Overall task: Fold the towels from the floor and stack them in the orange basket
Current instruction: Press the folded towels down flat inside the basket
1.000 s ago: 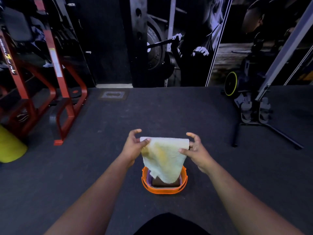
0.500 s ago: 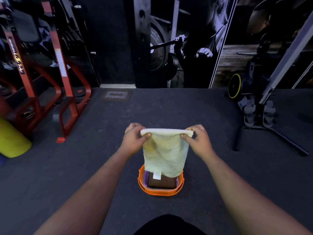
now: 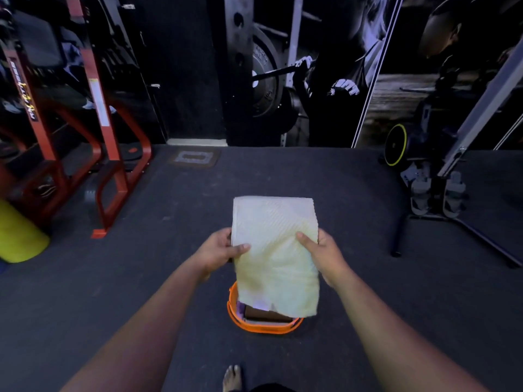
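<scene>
Underfoot, dark gym floor [image 3: 141, 278]; red rack [image 3: 104, 137] left.

The dark floor [image 3: 141, 278] carries the orange basket [image 3: 264, 327] and a red rack [image 3: 113, 176].

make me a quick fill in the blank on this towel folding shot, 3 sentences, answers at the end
1. The pale yellow towel is held by ____ hands, the left hand and the right hand, one at each side edge.
2. The basket on the floor below the towel is ____ in colour.
3. The folded towel already inside the basket is ____.

Missing words: two (both); orange; brown
</scene>
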`<state>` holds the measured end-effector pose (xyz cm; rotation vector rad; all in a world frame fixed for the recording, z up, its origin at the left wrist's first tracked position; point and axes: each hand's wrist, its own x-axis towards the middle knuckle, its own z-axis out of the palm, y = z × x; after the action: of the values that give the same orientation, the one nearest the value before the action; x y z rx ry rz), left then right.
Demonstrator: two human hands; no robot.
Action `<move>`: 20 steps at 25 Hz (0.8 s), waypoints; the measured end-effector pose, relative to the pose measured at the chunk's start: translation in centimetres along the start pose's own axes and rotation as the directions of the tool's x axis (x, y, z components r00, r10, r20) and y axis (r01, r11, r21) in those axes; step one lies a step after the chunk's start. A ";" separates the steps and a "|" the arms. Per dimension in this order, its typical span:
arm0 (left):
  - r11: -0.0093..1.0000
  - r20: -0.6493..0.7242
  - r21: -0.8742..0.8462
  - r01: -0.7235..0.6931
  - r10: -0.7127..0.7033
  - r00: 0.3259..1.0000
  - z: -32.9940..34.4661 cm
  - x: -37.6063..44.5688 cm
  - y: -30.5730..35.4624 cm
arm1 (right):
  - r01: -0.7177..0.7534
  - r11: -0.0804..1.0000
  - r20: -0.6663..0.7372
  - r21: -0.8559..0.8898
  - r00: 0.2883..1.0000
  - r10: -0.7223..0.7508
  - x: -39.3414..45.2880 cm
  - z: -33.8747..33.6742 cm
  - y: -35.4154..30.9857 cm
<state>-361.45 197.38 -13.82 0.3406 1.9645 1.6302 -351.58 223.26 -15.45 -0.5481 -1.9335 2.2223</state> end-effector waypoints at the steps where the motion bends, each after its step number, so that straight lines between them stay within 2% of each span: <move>1: 0.999 -0.032 -0.027 0.027 -0.028 0.999 0.0 0.5 -1.3 | -0.005 0.990 -0.042 -0.140 0.999 -0.001 1.0 -0.2 0.4; 3: 0.995 -0.197 -0.067 0.073 -0.085 0.977 -0.2 2.4 -2.7 | -0.039 0.951 -0.090 -0.307 0.996 0.011 2.9 0.2 1.5; 5: 0.994 -0.297 -0.037 0.107 -0.114 0.948 -0.4 4.7 -3.6 | -0.081 0.955 -0.093 -0.285 0.994 0.056 4.5 0.9 2.9; 6: 0.994 -0.293 -0.028 0.108 -0.112 0.950 -0.6 5.7 -4.1 | -0.092 0.954 -0.087 -0.285 0.994 0.070 5.2 1.2 3.3; 8: 0.994 -0.186 -0.015 0.109 -0.110 0.976 -1.7 8.2 -5.7 | -0.100 0.920 -0.051 -0.378 0.995 0.087 7.5 1.3 4.7; 9: 0.992 -0.114 0.061 0.114 -0.106 0.988 -2.4 9.5 -6.5 | -0.087 0.884 -0.004 -0.460 0.995 0.095 8.7 1.4 5.4; 10: 0.967 -0.058 0.224 0.118 -0.108 0.993 -3.1 11.1 -7.6 | -0.077 0.820 0.039 -0.567 0.992 0.121 9.8 1.6 6.2; 12: 0.794 0.004 0.601 0.094 -0.121 0.993 -3.7 14.2 -9.7 | -0.081 0.663 0.079 -0.745 0.975 0.208 12.2 2.1 8.0; 14: 0.577 0.000 0.814 0.061 -0.105 0.994 -3.1 15.8 -12.0 | -0.047 0.503 0.096 -0.863 0.963 0.253 13.4 3.2 10.0; 16: 0.412 -0.046 0.908 0.078 -0.086 0.995 -2.6 17.5 -14.9 | 0.014 0.336 0.097 -0.942 0.968 0.233 15.1 4.1 12.9; 18: 0.314 0.007 0.949 0.009 -0.049 0.999 -2.8 19.7 -18.2 | 0.068 0.156 0.106 -0.985 0.963 0.247 16.9 4.3 15.9; 19: 0.293 0.065 0.956 -0.027 -0.119 0.991 -3.4 21.1 -20.0 | 0.093 0.095 0.116 -0.991 0.954 0.277 17.7 4.3 17.6; 20: 0.200 0.126 0.976 -0.087 -0.192 0.973 -3.0 22.0 -22.6 | 0.110 0.064 0.126 -0.992 0.934 0.334 18.6 4.0 19.7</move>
<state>-377.56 201.34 -40.85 0.8663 2.5206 -0.0552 -367.68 222.79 -37.59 -0.4045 -3.5649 0.4623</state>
